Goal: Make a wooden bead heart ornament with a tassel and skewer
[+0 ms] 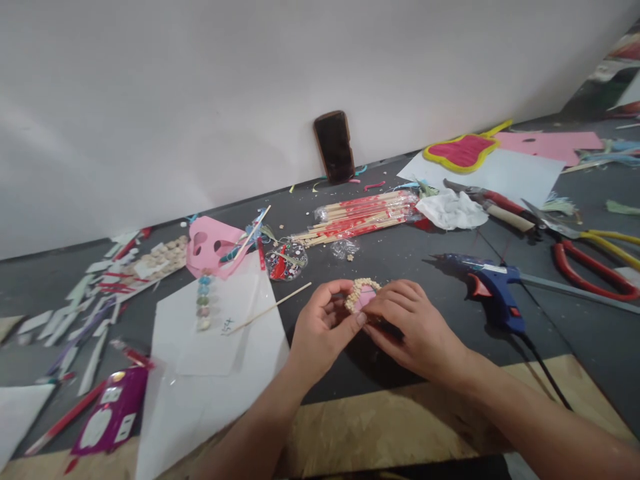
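Note:
A small pink disc with a knobbly cream rim (363, 295) is held between both hands over the dark table. My left hand (323, 323) is closed round its left edge, with the thumb on its lower side. From the right, my right hand (411, 325) grips it too, its fingers covering part of that edge. What lies under the right fingertips is hidden. A blue glue gun (493, 283) lies to the right of my right hand. Left of my left hand, a thin wooden stick (273, 307) rests partly on white paper (165, 407).
Bundled wooden sticks (365, 215), a patterned round piece (287, 261) and crumpled white tissue (453, 210) lie behind the hands. A phone (335, 147) leans on the wall. Red-handled pliers (595, 283) and yellow-handled scissors (600, 237) are right. Pink cut-out card (215, 241) and a purple packet (113, 410) are left.

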{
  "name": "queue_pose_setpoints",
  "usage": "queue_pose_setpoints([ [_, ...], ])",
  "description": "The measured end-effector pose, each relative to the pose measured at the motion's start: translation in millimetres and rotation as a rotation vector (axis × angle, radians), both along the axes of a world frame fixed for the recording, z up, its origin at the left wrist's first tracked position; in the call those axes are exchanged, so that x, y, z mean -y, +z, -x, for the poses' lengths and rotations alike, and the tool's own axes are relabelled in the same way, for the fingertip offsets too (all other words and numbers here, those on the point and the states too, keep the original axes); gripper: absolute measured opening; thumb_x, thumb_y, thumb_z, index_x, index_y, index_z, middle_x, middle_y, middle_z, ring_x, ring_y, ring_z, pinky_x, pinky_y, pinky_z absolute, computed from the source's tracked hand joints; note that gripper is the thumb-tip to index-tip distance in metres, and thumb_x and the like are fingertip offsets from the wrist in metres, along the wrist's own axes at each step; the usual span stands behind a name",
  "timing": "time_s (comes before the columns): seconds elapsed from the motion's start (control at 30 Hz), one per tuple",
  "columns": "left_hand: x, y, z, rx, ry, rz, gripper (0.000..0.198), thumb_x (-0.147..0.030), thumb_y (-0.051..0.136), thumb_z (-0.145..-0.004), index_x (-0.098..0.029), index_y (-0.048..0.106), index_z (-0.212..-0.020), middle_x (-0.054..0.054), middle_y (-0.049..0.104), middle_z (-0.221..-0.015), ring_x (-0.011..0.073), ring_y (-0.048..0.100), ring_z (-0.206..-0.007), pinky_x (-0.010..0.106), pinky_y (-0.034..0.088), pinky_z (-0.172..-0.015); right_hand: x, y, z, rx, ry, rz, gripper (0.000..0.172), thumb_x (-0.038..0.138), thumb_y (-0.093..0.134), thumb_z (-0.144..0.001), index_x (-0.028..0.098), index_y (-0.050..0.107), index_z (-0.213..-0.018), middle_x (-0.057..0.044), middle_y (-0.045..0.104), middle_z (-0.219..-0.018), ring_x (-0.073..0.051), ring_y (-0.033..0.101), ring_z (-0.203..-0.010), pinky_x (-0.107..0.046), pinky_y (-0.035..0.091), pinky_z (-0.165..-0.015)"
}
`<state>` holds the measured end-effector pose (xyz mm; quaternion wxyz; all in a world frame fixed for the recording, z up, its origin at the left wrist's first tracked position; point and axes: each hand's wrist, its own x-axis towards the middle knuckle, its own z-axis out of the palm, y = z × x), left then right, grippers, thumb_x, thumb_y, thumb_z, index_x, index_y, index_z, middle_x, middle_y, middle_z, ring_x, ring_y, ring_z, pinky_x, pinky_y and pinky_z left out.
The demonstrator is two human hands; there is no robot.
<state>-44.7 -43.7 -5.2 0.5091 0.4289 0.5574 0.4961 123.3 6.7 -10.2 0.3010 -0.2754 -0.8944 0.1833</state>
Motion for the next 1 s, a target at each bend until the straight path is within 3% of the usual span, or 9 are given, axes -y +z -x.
queue_pose_setpoints([
  [0.27, -4, -6.4, 2, 0.039, 0.015, 0.042, 0.037, -0.023, 0.070, -0.072, -0.019, 0.057, -0.106, 0.005, 0.059, -0.105, 0.0135, 0.059, -0.088, 0.025, 0.051, -0.076, -1, 3.5, -3, -0.079, -0.027, 0.125, 0.018, 0.031, 0.062, -0.082, 0.022, 0.058, -0.097, -0.006, 0.067, -0.093, -0.021, 0.058, -0.092, -0.038, 0.045, -0.082],
  [0.47, -9, -8.4, 3, 0.032, 0.063, 0.116, 0.038, -0.016, 0.067, -0.069, -0.019, 0.058, -0.105, 0.005, 0.061, -0.106, 0.0134, 0.060, -0.086, 0.024, 0.051, -0.072, -11, -4.6, -13, -0.128, -0.280, 0.317, 0.022, 0.027, 0.047, -0.089, 0.022, 0.054, -0.110, -0.008, 0.066, -0.103, -0.020, 0.063, -0.091, -0.036, 0.051, -0.080],
  [0.7, -9, -8.9, 2, 0.040, 0.072, 0.077, 0.038, -0.014, 0.065, -0.068, -0.019, 0.057, -0.105, 0.005, 0.060, -0.105, 0.0124, 0.059, -0.087, 0.024, 0.051, -0.075, -21, -17.6, -14, -0.053, -0.240, 0.369, 0.033, 0.022, 0.039, -0.091, 0.019, 0.048, -0.123, -0.011, 0.062, -0.118, -0.022, 0.059, -0.109, -0.042, 0.049, -0.091],
  [0.8, -8, -10.2, 3, 0.049, 0.061, 0.064, 0.038, -0.014, 0.065, -0.069, -0.019, 0.057, -0.106, 0.004, 0.059, -0.105, 0.0120, 0.059, -0.089, 0.024, 0.051, -0.077, -22, -17.1, -14, -0.051, -0.221, 0.456, 0.033, 0.026, 0.043, -0.090, 0.018, 0.051, -0.121, -0.011, 0.064, -0.117, -0.022, 0.061, -0.106, -0.041, 0.049, -0.090],
  [1.0, -8, -11.8, 5, 0.124, 0.056, 0.062, 0.036, -0.018, 0.068, -0.071, -0.019, 0.057, -0.105, 0.004, 0.060, -0.105, 0.0130, 0.060, -0.088, 0.026, 0.051, -0.077, -25, -9.4, -12, -0.263, -0.228, 0.727, 0.022, 0.034, 0.058, -0.083, 0.021, 0.060, -0.101, -0.005, 0.070, -0.096, -0.018, 0.066, -0.085, -0.033, 0.054, -0.077],
])
